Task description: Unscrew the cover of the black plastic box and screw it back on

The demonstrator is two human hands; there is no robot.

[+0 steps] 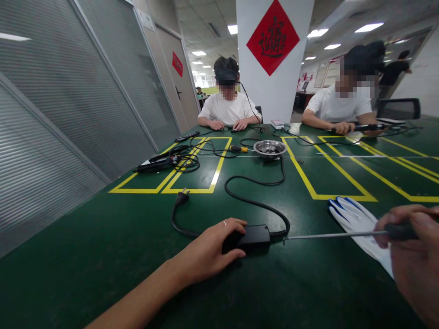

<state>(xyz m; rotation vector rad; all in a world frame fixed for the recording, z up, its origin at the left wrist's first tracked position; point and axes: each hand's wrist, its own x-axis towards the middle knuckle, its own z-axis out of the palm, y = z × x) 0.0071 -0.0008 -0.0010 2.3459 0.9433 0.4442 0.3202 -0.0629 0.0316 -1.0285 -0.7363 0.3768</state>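
My left hand (210,252) is closed around the near end of a black power adapter (258,236) lying on the green table (120,274). From the adapter run a cable ending in a two-pin plug (183,196) and a longer black cable (252,201) that winds toward the metal bowl. At the right edge, my right hand (413,256) grips a screwdriver (336,235) by its dark handle. Its thin shaft points left, the tip just beside the adapter's right end. A tiny screw-like piece (284,242) hangs at the tip.
A white and blue glove (356,224) lies under the right hand. Farther back are a steel bowl (270,149) with small dark pieces, a yellow-handled screwdriver (239,148) and tangled cables (187,160). Yellow tape marks the table; two people sit across it, hands on black items.
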